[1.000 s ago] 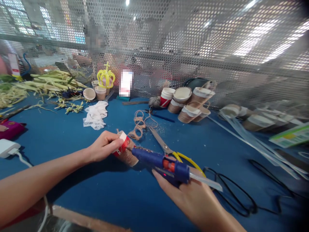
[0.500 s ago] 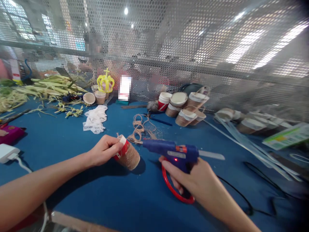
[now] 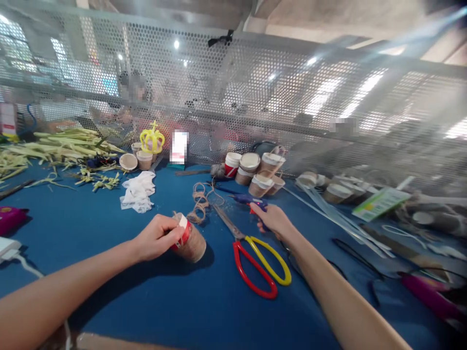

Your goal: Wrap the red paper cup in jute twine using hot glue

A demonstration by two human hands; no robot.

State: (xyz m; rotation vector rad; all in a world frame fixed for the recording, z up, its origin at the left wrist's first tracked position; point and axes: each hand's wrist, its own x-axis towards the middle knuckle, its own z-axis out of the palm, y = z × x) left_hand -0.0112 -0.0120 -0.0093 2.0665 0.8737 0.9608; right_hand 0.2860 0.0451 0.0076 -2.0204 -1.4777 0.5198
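My left hand point(image 3: 162, 236) is closed on the rim of a paper cup point(image 3: 192, 243), its thumb outside. Tan twine wraps the cup's lower part, and a red and white band shows above it. The cup lies tilted, base toward the right. My right hand point(image 3: 272, 217) grips a blue glue gun point(image 3: 250, 199) farther back over the table, nozzle pointing left. Between the hands, scissors point(image 3: 239, 236) with one red and one yellow handle lie on the table. Loose twine point(image 3: 200, 199) is coiled just beyond the cup.
A crumpled white cloth point(image 3: 138, 192) lies left of the twine. Several wrapped cups point(image 3: 260, 184) stand at the back by a perforated metal screen point(image 3: 219, 73). Clear glue sticks point(image 3: 339, 218) lie to the right. Pale dried husks point(image 3: 69, 146) are piled at back left.
My right hand has carried the glue gun away from the cup, back toward the wrapped cups, uncovering the scissors. My left hand still holds the cup. The view has tilted up slightly.
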